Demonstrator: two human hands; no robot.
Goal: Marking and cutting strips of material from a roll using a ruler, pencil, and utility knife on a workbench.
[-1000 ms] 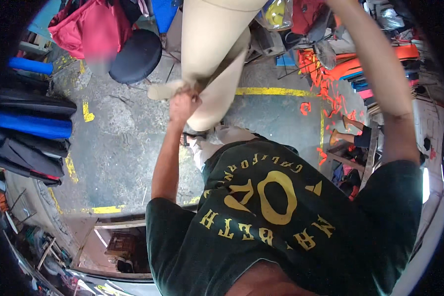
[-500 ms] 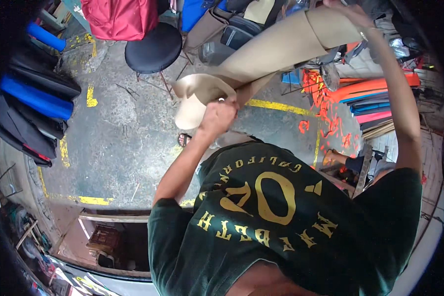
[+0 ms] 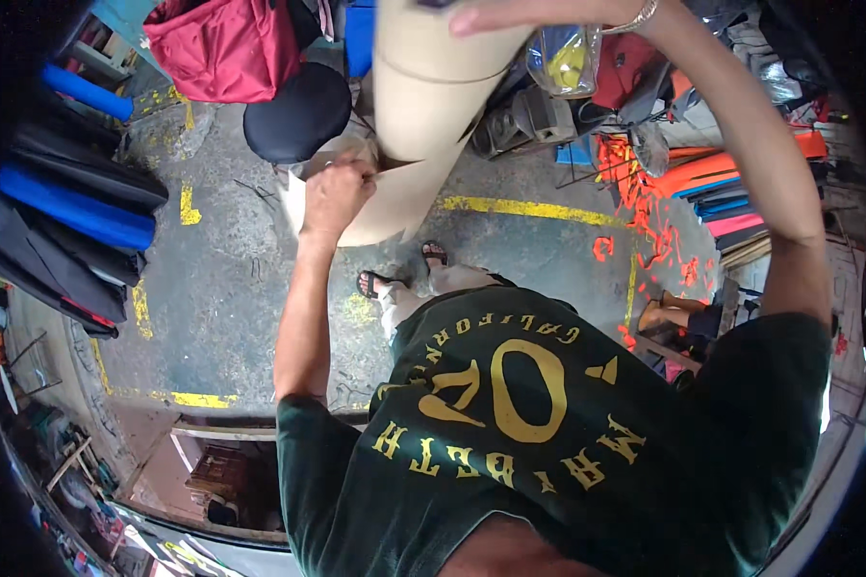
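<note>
I see a big, smooth, tan roll (image 3: 447,111) in front of the person (image 3: 587,423). The left hand (image 3: 337,197) pinches its curled edge with bunched fingers; the right hand (image 3: 548,12), I can't tell.

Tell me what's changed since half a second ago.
The beige roll has swung from slanting toward the upper right to running nearly straight up the picture. The right hand has moved left with its top end; the left hand has also shifted left, its grip on the roll's lower edge kept. The black stool and blue roll stayed put.
</note>
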